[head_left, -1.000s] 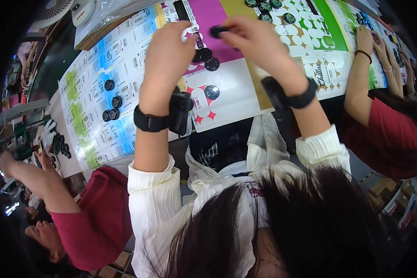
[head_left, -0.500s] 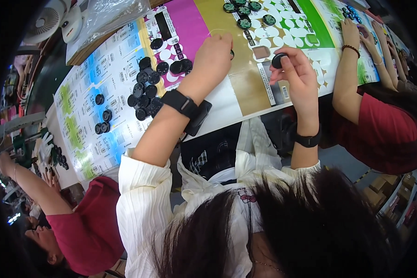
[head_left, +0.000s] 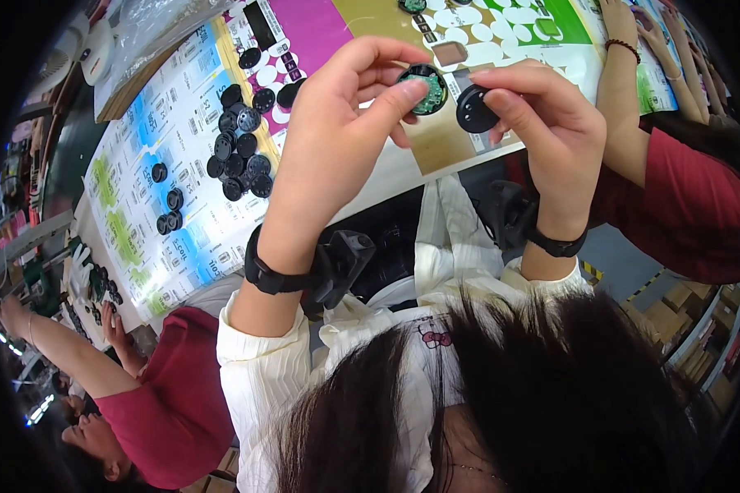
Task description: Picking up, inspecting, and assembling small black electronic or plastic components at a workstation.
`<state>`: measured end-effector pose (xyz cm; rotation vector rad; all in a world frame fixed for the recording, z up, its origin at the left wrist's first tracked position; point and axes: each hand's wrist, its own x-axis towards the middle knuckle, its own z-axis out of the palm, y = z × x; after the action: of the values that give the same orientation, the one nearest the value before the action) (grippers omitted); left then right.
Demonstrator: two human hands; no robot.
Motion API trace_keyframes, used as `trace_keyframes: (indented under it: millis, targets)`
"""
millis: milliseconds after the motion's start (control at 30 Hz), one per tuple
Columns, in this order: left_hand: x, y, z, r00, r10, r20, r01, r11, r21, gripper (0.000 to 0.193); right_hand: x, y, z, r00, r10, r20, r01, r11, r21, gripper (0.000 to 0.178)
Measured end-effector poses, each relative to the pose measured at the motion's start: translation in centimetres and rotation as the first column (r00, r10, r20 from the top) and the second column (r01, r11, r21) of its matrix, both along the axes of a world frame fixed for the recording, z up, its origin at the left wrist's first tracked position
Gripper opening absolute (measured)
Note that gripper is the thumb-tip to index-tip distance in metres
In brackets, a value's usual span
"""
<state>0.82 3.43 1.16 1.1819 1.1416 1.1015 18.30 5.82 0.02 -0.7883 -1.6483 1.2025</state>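
Between thumb and fingers, my left hand point(head_left: 345, 123) holds a round black casing with a green circuit board point(head_left: 426, 89) in it, board side facing me. Close beside it on the right, my right hand point(head_left: 551, 123) pinches a round black cover with small holes point(head_left: 475, 108) by its rim. The two parts are nearly edge to edge; I cannot tell whether they touch. Left of my left hand lies a cluster of loose black round covers point(head_left: 240, 148) on the printed sheets. Black bands with small devices sit on both my wrists.
Printed sheets point(head_left: 132, 140) cover the table, with white, magenta, gold and green areas. A plastic-wrapped stack point(head_left: 152, 57) stands at the far left beside a fan. More circuit-board casings point(head_left: 413, 6) lie at the far edge. Co-workers in red sleeves point(head_left: 160, 394) sit on both sides.
My left hand has come back from the gold area toward me with the circuit-board casing. My right hand has moved left and up, bringing the black cover beside it.
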Motion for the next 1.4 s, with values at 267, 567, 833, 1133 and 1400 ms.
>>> trace_keyframes:
  millis: [267, 567, 833, 1133, 1400]
  targets:
    - [2.3, -2.7, -0.5, 0.931, 0.182, 0.316, -0.217, 0.973, 0.079, 0.020, -1.4, -1.5, 0.3, 0.993, -0.109, -0.047, 0.111, 0.993, 0.047, 0.016]
    - [2.0, -4.1, 0.1, 0.968, 0.223, 0.116, -0.239, 0.960, 0.147, 0.022, -1.8, -2.2, 1.3, 0.965, -0.088, 0.248, 0.005, 0.948, 0.318, 0.033]
    - [0.5, -4.3, -0.1, 0.893, 0.037, 0.449, -0.034, 0.999, -0.014, 0.034, -1.0, -1.8, 0.8, 0.955, -0.125, 0.267, -0.037, 0.848, 0.529, 0.042]
    - [0.2, -4.2, -1.0, 0.917, -0.008, 0.398, -0.005, 1.000, 0.031, 0.045, -1.7, -3.0, 1.4, 0.997, -0.061, 0.043, 0.049, 0.969, 0.242, 0.039]
    - [-0.3, -4.3, -1.2, 0.937, -0.023, 0.349, 0.005, 0.999, 0.052, 0.048, -1.9, -2.6, 1.1, 0.999, -0.007, 0.051, -0.011, 0.937, 0.350, 0.041]
